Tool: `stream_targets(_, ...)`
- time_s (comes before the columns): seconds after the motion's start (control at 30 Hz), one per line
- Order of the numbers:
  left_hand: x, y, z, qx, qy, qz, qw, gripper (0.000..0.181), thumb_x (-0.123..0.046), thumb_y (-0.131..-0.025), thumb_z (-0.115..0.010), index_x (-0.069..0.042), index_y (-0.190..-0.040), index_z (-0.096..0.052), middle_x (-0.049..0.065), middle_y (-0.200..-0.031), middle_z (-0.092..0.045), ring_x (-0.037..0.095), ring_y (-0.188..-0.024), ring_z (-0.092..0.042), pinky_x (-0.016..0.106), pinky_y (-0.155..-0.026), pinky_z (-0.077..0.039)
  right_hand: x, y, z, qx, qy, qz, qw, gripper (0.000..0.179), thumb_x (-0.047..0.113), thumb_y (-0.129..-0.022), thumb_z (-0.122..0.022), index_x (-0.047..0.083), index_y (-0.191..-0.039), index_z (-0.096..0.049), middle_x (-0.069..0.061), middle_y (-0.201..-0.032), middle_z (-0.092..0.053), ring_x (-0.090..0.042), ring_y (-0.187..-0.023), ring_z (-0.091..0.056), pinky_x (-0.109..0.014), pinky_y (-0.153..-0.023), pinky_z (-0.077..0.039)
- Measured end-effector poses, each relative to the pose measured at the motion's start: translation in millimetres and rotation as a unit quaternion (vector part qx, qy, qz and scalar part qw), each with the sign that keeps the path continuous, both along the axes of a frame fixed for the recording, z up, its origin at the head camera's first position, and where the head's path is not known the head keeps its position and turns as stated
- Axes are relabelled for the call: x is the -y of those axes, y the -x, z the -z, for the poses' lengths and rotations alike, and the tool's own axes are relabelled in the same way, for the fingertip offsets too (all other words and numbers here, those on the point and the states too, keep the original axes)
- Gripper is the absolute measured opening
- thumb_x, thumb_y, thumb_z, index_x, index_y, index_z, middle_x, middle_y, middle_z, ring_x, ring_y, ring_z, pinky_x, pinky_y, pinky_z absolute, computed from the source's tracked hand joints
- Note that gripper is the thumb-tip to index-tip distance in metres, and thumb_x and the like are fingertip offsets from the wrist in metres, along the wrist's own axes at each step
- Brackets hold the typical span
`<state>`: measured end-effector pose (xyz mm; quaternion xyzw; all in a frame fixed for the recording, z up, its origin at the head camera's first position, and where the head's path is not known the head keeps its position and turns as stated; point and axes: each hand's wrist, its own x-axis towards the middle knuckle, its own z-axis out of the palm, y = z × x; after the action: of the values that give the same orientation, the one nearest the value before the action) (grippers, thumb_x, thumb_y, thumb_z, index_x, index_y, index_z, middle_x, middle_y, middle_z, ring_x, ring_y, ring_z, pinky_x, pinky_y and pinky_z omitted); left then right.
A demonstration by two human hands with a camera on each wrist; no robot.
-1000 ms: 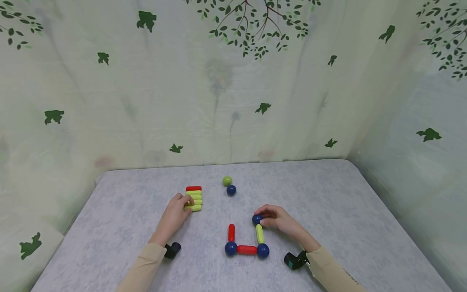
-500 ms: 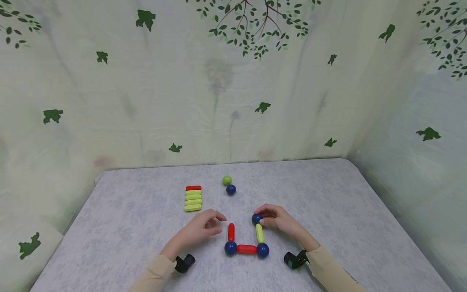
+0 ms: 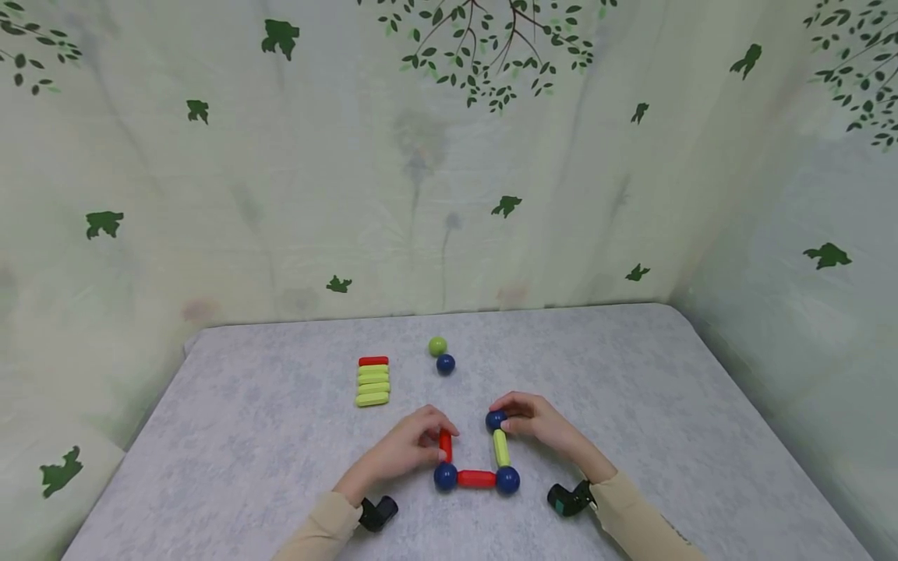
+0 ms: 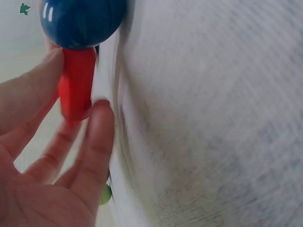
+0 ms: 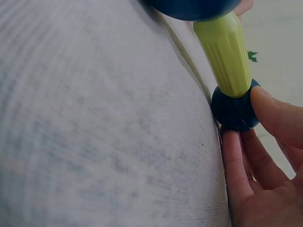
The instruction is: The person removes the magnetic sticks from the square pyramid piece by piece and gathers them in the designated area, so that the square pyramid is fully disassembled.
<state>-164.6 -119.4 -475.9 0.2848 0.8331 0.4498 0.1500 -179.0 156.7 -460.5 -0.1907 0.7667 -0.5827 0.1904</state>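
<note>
In the head view, three blue balls and three rods form a U shape on the table. My left hand (image 3: pixel 414 444) holds the upright red rod (image 3: pixel 446 446) on its left side, thumb near the lower-left blue ball (image 3: pixel 445 477) and fingers at the rod's far end. The left wrist view shows the thumb against this red rod (image 4: pixel 77 85). My right hand (image 3: pixel 536 423) grips the top-right blue ball (image 3: pixel 494 421) between thumb and fingers. From that ball a yellow-green rod (image 3: pixel 501 449) runs down to the lower-right blue ball (image 3: pixel 507 480). A red rod (image 3: pixel 476 479) joins the two lower balls.
Left of the U, several yellow-green rods (image 3: pixel 373 388) lie in a row with one red rod (image 3: pixel 373 361) at the far end. Farther back sit a green ball (image 3: pixel 438 346) and a loose blue ball (image 3: pixel 445 365). A leaf-patterned cloth (image 3: pixel 351 195) hangs behind the table.
My left hand has left the row of rods, moved right and toward me, and taken hold of the upright red rod. My right hand stays on the top-right blue ball.
</note>
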Motion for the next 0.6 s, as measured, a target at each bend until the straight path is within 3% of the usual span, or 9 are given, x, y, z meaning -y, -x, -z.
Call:
stream_targets(0.2,1.7,-1.1,-2.2,-0.057,-0.012,-0.044,0.9973,0.019,-0.002,-0.082,-0.074,-0.013,-0.094,-0.065,-0.006,-0.096,-0.054,0.014,-0.086,-0.058,0.028,-0.077,-0.05,-0.3,-1.0,-1.1,-0.004,-0.001,0.002,1.0,0.025,-0.002,-0.092,-0.058,-0.006,-0.116,-0.06,-0.015,-0.112,-0.061,-0.03,-0.102,-0.056,-0.03,-0.084,-0.048)
stream_targets(0.33,10.9,-3.7,-5.1,-0.063,-0.031,-0.086,0.9938,0.018,-0.003,-0.082,-0.073,-0.013,-0.093,-0.064,-0.005,-0.094,-0.058,0.015,-0.088,-0.061,0.028,-0.078,-0.052,-0.1,-1.5,-0.9,-0.004,-0.002,-0.002,1.0,0.025,-0.002,-0.092,-0.058,-0.006,-0.117,-0.06,-0.015,-0.113,-0.061,-0.03,-0.103,-0.056,-0.029,-0.085,-0.048)
stream_targets(0.47,26.9,-2.9,-7.2,-0.05,-0.041,-0.168,0.9836,0.018,0.001,-0.082,-0.072,-0.012,-0.091,-0.063,-0.002,-0.092,-0.061,0.016,-0.088,-0.062,0.027,-0.077,-0.053,0.1,-1.4,-1.3,-0.001,0.001,-0.003,1.0,0.025,-0.001,-0.092,-0.057,-0.006,-0.117,-0.059,-0.016,-0.114,-0.061,-0.03,-0.103,-0.056,-0.03,-0.085,-0.048)
stream_targets(0.6,45.2,1.0,-6.8,-0.054,-0.031,-0.252,0.9657,0.019,0.003,-0.08,-0.073,-0.011,-0.088,-0.064,-0.001,-0.089,-0.063,0.016,-0.087,-0.061,0.027,-0.077,-0.052,0.2,-1.0,-1.7,0.0,0.003,-0.003,1.0,0.025,-0.002,-0.092,-0.057,-0.007,-0.117,-0.059,-0.018,-0.115,-0.06,-0.031,-0.104,-0.055,-0.029,-0.085,-0.048)
